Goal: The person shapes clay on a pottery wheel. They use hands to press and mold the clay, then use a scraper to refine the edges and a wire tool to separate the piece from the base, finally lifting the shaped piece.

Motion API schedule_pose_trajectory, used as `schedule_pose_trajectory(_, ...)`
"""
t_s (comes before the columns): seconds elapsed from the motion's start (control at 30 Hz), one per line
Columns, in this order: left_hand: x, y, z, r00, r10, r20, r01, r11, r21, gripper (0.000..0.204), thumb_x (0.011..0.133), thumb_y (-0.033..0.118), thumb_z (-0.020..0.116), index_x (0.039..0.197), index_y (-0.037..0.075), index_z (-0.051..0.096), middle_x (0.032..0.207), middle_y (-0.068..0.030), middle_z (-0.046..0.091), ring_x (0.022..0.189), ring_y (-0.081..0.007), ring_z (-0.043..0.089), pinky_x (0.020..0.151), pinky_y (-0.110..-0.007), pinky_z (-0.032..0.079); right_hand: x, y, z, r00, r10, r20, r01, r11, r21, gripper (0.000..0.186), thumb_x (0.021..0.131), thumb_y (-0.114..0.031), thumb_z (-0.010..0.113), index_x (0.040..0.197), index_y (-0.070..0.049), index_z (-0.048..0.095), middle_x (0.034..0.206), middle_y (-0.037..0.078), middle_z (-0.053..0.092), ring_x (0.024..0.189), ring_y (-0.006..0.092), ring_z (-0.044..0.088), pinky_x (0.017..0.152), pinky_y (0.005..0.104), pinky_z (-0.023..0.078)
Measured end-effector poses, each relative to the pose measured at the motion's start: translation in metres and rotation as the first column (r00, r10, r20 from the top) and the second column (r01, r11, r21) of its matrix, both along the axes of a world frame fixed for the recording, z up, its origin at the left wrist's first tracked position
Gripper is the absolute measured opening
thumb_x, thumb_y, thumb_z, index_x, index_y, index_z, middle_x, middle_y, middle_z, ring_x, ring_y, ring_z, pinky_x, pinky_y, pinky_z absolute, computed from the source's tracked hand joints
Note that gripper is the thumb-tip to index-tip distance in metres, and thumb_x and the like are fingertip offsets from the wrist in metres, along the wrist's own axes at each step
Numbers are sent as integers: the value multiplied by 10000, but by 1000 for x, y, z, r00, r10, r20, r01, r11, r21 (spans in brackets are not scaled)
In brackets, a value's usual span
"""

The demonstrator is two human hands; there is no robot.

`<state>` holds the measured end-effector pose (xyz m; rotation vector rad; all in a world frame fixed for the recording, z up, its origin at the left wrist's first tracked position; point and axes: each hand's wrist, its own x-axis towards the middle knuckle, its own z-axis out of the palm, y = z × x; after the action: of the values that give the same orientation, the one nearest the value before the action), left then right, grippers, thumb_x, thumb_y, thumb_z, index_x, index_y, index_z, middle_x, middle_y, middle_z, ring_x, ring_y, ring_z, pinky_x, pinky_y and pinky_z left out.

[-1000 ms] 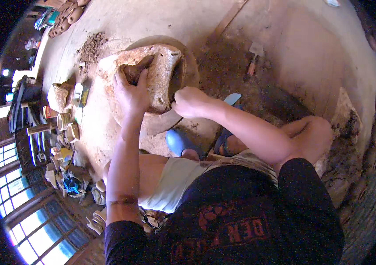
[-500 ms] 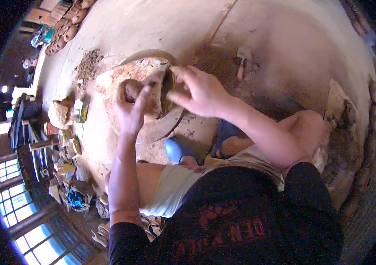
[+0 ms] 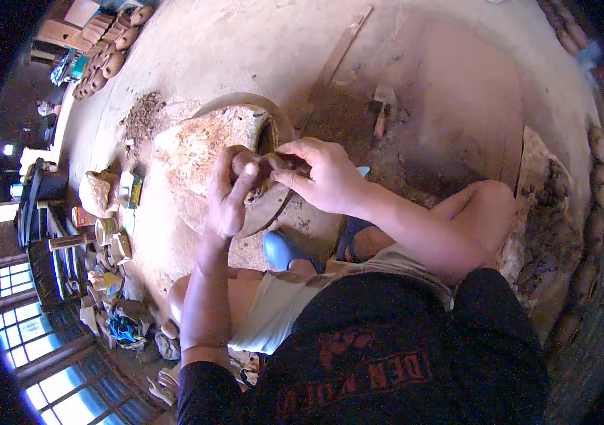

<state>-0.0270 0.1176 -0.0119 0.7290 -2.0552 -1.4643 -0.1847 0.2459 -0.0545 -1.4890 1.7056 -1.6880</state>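
Note:
My left hand (image 3: 230, 198) grips a dark brown lump of clay (image 3: 261, 167) over the near right side of a pale, crusted block (image 3: 196, 145). My right hand (image 3: 323, 177) has its fingers bent onto the clay's right end, pinching it beside my left thumb. The block rests on a round board (image 3: 270, 216) on the floor between my legs; its right side has a dark hollow, partly behind my hands. A trowel (image 3: 382, 113) lies on the floor ahead to the right, and a pale flat piece (image 3: 363, 171) shows just past my right hand.
Clay crumbs (image 3: 142, 120) lie left of the board. A wooden strip (image 3: 337, 49) lies ahead. Tubs and tools (image 3: 107, 230) crowd the left side, brown pots (image 3: 113, 64) stand at the far left back, and more pots (image 3: 600, 184) line the right edge. A blue clog (image 3: 279, 249) is on my foot.
My left hand has moved right and down with the clay, off the block's top. My right hand came up from the block's right side, opened, then closed onto the clay beside my left hand.

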Motion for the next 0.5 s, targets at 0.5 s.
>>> schedule_pose_trajectory(0.5, 30, -110, -45, 800, 595, 81, -375, 600, -707, 504, 976, 350, 742, 1271, -32, 594, 1106, -225, 652, 1009, -373, 657, 889, -478, 521, 3, -77, -81, 962, -107, 251, 36, 961, 274, 331, 930, -126, 769, 1208, 45, 714, 1034, 185, 779, 988, 250, 755, 873, 347, 584)
